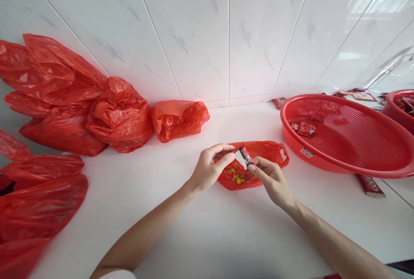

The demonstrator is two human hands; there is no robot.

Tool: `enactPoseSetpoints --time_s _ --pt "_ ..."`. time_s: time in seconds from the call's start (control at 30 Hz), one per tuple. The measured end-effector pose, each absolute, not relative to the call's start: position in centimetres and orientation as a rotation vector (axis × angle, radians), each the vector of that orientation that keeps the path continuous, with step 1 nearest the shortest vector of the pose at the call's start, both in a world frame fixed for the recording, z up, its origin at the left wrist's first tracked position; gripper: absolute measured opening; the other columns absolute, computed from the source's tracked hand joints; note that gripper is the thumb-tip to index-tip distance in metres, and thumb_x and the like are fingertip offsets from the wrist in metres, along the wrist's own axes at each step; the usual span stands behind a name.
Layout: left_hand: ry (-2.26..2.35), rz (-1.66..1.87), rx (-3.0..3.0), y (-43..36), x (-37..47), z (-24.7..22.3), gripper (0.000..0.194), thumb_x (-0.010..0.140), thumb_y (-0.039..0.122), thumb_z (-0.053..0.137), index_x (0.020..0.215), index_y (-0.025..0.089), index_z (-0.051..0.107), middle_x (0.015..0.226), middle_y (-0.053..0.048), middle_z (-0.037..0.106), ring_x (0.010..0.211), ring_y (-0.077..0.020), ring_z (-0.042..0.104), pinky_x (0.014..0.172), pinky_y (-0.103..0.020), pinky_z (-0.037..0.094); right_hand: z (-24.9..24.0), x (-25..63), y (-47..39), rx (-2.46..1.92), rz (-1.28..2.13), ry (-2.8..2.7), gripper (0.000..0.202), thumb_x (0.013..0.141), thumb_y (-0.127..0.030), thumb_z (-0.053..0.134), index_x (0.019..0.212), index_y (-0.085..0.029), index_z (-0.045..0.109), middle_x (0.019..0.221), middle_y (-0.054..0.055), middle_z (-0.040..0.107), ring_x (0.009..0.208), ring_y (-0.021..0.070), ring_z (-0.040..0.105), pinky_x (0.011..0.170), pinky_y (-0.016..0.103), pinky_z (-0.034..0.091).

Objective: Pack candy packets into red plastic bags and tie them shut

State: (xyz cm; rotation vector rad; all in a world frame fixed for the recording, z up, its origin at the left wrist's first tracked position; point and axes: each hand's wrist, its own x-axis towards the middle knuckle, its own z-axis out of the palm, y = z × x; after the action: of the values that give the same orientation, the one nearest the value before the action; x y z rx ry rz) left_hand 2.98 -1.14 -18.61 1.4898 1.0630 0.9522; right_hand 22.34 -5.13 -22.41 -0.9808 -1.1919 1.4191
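Over an open red plastic bag (271, 152) lying on the white counter, my two hands meet at a small red packet with gold print (237, 173). My left hand (208, 164) pinches its upper left side between thumb and fingers. A piece with white and dark patterned parts (245, 157) shows at the packet's upper right; whether it is a separate thing or part of the packet, I cannot tell. My right hand (273, 180) is closed on that right edge, thumb on top. The bag's mouth is spread beneath both hands, and its contents are mostly hidden.
Right of my hands stands a big red plastic basket (323, 162) with a few small red packets (305, 129) inside. A dark red wrapped bar (371, 186) lies below its rim. Another red basket (391, 108) is farther right. Several stuffed red bags (119, 115) line the left by the tiled wall.
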Motion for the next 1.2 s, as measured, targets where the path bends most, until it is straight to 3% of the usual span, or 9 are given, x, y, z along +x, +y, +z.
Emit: enactPoseSetpoints --time_s 0.2,0.37,0.5,0.67,0.8,0.87,0.93,1.0,1.2 --pt "1.044 0.945 1.527 -0.8 2.8 -19.0 0.032 0.089 0.042 0.066 0.104 0.015 0.075 0.101 -0.009 0.078 0.094 -0.0243 0.072 0.083 -0.033 0.057 -22.6 22.9 -5.0 -0.965 1.302 -1.161 0.034 0.090 -0.048 0.070 0.072 -0.019 0.063 0.065 -0.002 0.056 0.060 0.0116 0.050 0.060 0.024 0.046" --pt "1.039 1.006 1.448 -1.0 3.1 -18.7 0.034 0.088 0.045 0.068 0.101 0.014 0.074 0.098 -0.009 0.078 0.090 -0.0236 0.073 0.079 -0.032 0.058 -22.4 22.6 -4.9 -0.835 1.502 -1.217 0.033 0.083 -0.044 0.079 0.105 -0.020 0.073 0.097 0.006 0.074 0.084 0.0205 0.067 0.079 0.034 0.057" --pt "0.999 1.027 1.418 -1.0 3.1 -18.2 0.030 0.086 0.044 0.070 0.094 0.015 0.072 0.092 -0.007 0.078 0.087 -0.0215 0.073 0.079 -0.030 0.058 -22.8 22.7 -4.7 -0.882 1.495 -1.161 0.028 0.087 -0.045 0.074 0.096 -0.018 0.074 0.082 0.004 0.073 0.068 0.0167 0.064 0.066 0.030 0.056" --pt "0.935 0.857 1.424 -1.2 3.1 -18.0 0.028 0.090 0.041 0.065 0.094 0.015 0.073 0.094 -0.007 0.077 0.089 -0.0220 0.072 0.084 -0.034 0.057 -23.4 23.6 -4.1 -0.910 1.344 -1.089 0.025 0.091 -0.044 0.071 0.093 -0.020 0.071 0.079 0.002 0.068 0.062 0.0138 0.058 0.057 0.026 0.050" --pt "0.944 0.707 1.548 -1.1 3.1 -18.1 0.019 0.086 0.033 0.066 0.080 0.016 0.072 0.082 -0.006 0.075 0.081 -0.0218 0.070 0.080 -0.034 0.057 -23.0 24.2 -3.9 -0.961 1.265 -1.087 0.029 0.092 -0.046 0.069 0.080 -0.020 0.066 0.068 -0.001 0.058 0.055 0.0112 0.050 0.051 0.024 0.043" --pt "0.957 0.705 1.533 -1.1 3.2 -18.2 0.014 0.082 0.029 0.070 0.089 0.017 0.074 0.090 -0.006 0.077 0.084 -0.0222 0.071 0.080 -0.034 0.057 -22.6 24.3 -4.0 -0.976 1.284 -1.129 0.034 0.090 -0.047 0.070 0.074 -0.019 0.062 0.065 -0.002 0.055 0.053 0.0103 0.048 0.049 0.023 0.040" --pt "0.938 0.718 1.504 -1.1 3.2 -18.2 0.026 0.081 0.028 0.072 0.105 0.018 0.073 0.103 -0.007 0.077 0.091 -0.0228 0.072 0.084 -0.034 0.058 -22.3 24.4 -4.1 -0.989 1.331 -1.166 0.039 0.088 -0.049 0.072 0.068 -0.019 0.058 0.062 -0.003 0.051 0.051 0.0100 0.046 0.047 0.023 0.040" --pt "0.891 0.688 1.502 -1.2 3.2 -18.2 0.026 0.084 0.031 0.071 0.107 0.018 0.074 0.105 -0.008 0.077 0.094 -0.0227 0.072 0.086 -0.034 0.058 -22.3 24.3 -4.2 -0.984 1.372 -1.169 0.041 0.087 -0.049 0.073 0.065 -0.019 0.056 0.060 -0.004 0.049 0.051 0.0100 0.046 0.046 0.023 0.040" --pt "0.852 0.799 1.376 -1.3 3.7 -18.6 0.028 0.084 0.037 0.074 0.101 0.016 0.075 0.106 -0.009 0.078 0.096 -0.0245 0.073 0.089 -0.036 0.058 -22.5 24.2 -4.1 -0.840 1.386 -1.168 0.028 0.084 -0.047 0.077 0.088 -0.020 0.071 0.072 0.001 0.064 0.058 0.0129 0.054 0.052 0.026 0.048"
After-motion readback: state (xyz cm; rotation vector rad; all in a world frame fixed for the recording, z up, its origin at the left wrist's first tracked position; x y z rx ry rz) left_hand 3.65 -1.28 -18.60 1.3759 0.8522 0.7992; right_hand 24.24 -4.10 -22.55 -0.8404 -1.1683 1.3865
